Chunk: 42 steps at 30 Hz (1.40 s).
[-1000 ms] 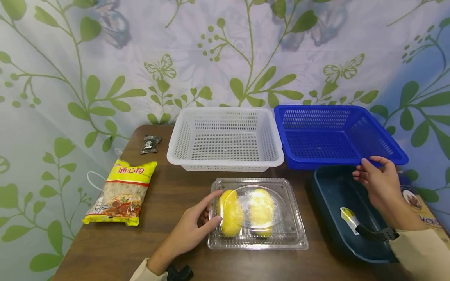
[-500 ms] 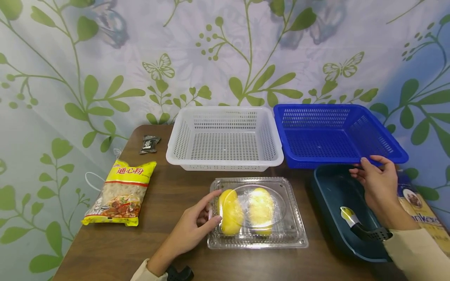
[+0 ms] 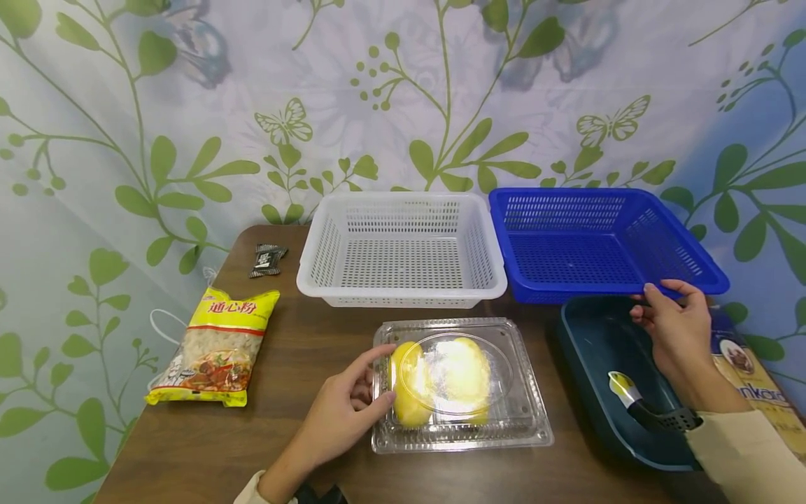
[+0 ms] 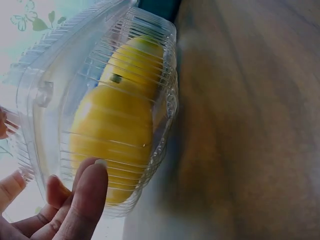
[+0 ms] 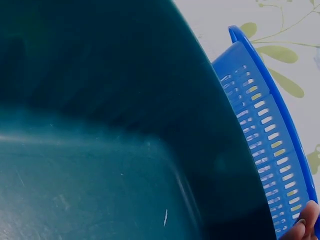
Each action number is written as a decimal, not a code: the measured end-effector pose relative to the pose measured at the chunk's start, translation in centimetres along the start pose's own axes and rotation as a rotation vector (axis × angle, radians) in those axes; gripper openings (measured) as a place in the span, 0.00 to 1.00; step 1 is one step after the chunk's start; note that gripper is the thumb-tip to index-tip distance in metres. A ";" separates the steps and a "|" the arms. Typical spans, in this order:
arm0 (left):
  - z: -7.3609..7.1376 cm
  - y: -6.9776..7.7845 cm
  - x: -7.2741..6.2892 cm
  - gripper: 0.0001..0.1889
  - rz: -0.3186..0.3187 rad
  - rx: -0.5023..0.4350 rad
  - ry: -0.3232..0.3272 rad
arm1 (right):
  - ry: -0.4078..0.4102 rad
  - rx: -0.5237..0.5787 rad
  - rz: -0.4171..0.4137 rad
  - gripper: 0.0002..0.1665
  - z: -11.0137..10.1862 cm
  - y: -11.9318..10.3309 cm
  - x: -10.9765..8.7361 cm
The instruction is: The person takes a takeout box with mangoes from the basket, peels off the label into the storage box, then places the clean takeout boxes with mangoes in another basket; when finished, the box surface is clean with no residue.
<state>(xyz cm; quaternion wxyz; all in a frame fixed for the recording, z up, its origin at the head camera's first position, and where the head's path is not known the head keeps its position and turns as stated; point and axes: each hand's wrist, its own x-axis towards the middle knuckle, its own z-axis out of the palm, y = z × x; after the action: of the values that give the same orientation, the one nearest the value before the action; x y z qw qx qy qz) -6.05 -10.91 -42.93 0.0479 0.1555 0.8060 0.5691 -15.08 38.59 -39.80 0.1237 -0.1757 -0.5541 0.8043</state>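
My left hand (image 3: 346,399) grips the left edge of a clear plastic clamshell box (image 3: 529,420) on the wooden table, thumb and forefinger spread along its side. Two yellow fruits (image 3: 411,385) that look like mangoes lie inside; glare covers much of the right one. In the left wrist view, fingertips (image 4: 92,187) press the ribbed wall of the box. My right hand (image 3: 680,332) is above the dark green basin (image 3: 588,378), thumb and forefinger pinching the front rim of the blue basket (image 3: 567,255). In the right wrist view, only fingertips (image 5: 310,215) show, at the basket's rim.
A white perforated basket (image 3: 403,262) stands beside the blue one, behind the box. At left lie a yellow bag of pasta (image 3: 220,346) and a small black wrapped packet (image 3: 267,260). Another printed package (image 3: 762,385) is partly hidden behind my right forearm. A patterned cloth hangs behind.
The fruits have shifted slightly inside the box and the glare on them has grown. Both hands keep almost the same places.
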 end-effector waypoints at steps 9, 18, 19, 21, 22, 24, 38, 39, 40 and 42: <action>-1.3 2.7 0.5 0.31 0.095 0.012 -0.036 | 0.014 -0.011 0.014 0.24 0.1 -0.4 0.1; -2.8 5.9 2.3 0.31 0.162 0.032 -0.071 | 0.042 -0.025 0.001 0.21 0.2 -0.5 0.6; -3.1 6.2 2.5 0.30 0.168 0.035 -0.068 | 0.043 -0.028 -0.004 0.21 0.3 -0.5 0.6; -3.6 6.8 3.0 0.31 0.161 0.032 -0.057 | 0.040 -0.022 -0.010 0.21 0.4 -0.5 0.6; -3.9 7.1 3.3 0.31 0.159 0.033 -0.049 | 0.039 -0.022 -0.008 0.20 0.4 -0.5 0.6; -4.4 7.4 3.8 0.31 0.154 0.030 -0.035 | 0.039 -0.008 -0.005 0.20 0.5 -0.4 0.5; -5.2 8.8 8.9 0.30 0.100 -0.018 -0.028 | 0.055 0.009 -0.043 0.20 0.6 0.0 0.5; -5.1 8.9 9.2 0.30 0.098 -0.016 -0.034 | 0.054 0.009 -0.046 0.19 0.6 0.0 0.4; -5.1 8.9 9.6 0.30 0.097 -0.020 -0.044 | 0.054 0.008 -0.047 0.19 0.6 0.1 0.4; -4.9 9.1 10.3 0.29 0.094 -0.015 -0.060 | 0.051 0.004 -0.050 0.19 0.6 0.1 0.3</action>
<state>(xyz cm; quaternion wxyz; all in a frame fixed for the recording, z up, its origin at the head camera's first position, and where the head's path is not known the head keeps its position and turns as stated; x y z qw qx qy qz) -15.30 -9.46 -31.72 0.0465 0.2097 0.7917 0.5719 -15.57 38.14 -39.79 0.1582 -0.1823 -0.5532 0.7973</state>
